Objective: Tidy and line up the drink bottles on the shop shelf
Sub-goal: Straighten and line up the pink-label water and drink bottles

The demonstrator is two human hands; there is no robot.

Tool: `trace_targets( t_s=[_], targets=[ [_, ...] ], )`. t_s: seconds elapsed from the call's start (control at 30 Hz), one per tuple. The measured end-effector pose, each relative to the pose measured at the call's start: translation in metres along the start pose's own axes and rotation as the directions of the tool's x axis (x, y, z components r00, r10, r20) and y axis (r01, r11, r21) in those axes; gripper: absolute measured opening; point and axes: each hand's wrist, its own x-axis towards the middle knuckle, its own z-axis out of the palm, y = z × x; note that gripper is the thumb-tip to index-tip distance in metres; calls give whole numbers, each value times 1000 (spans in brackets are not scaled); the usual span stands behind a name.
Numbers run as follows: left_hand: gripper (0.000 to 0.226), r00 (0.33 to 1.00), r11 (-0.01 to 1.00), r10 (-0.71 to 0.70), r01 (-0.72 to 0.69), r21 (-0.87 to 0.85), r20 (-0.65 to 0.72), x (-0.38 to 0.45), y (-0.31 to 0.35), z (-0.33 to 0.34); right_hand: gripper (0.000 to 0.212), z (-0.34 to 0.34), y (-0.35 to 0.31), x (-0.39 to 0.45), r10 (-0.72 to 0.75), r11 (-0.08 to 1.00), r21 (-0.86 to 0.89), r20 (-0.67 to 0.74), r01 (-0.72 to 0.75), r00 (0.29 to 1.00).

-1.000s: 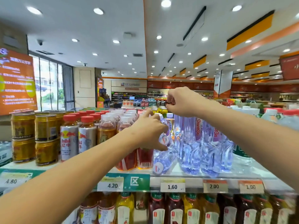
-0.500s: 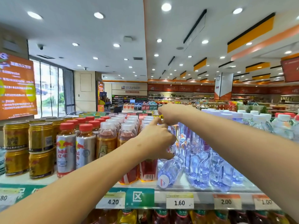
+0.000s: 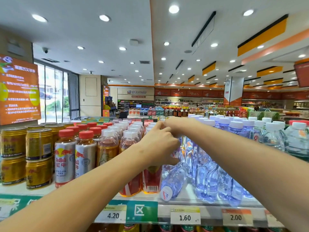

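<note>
A small clear water bottle lies on its side at the front of the shelf, its white cap toward me. Upright blue-tinted water bottles stand in rows just right of it. My left hand reaches over the fallen bottle and closes around a bottle in the water row, mostly hidden by my fingers. My right hand is farther back, fingers closed over bottle tops; what it holds is hidden. Amber tea bottles with white caps stand to the left.
Red-capped Red Bull bottles and stacked gold cans fill the shelf's left end. Larger white-capped water bottles stand at the right. Price tags line the shelf edge, with more bottles on the shelf below.
Both hands have sunk lower and drawn close together behind the water row. The view has tilted up, so the shelf sits lower in frame. The fallen bottle still lies flat.
</note>
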Motion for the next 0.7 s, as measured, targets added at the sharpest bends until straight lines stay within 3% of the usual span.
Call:
trace_targets(
  t_s=[0.1,0.2,0.5,0.7],
  targets=[
    [40,1000,1000,1,-1,-1,-24,-1,1,1,11,-1,0,-6,34,999,-19,-24,-34,999],
    [39,999,1000,2,-1,8,-34,-1,1,2,27,1,2,-12,68,997,-42,-72,-71,995],
    [38,997,992,-74,71,108,18,11,-9,1,34,-10,19,-25,98,995,4,-143,-98,985],
    [28,987,982,-133,118,144,92,23,-10,-5,19,0,15,-24,56,975,-203,-145,-86,988]
  ],
)
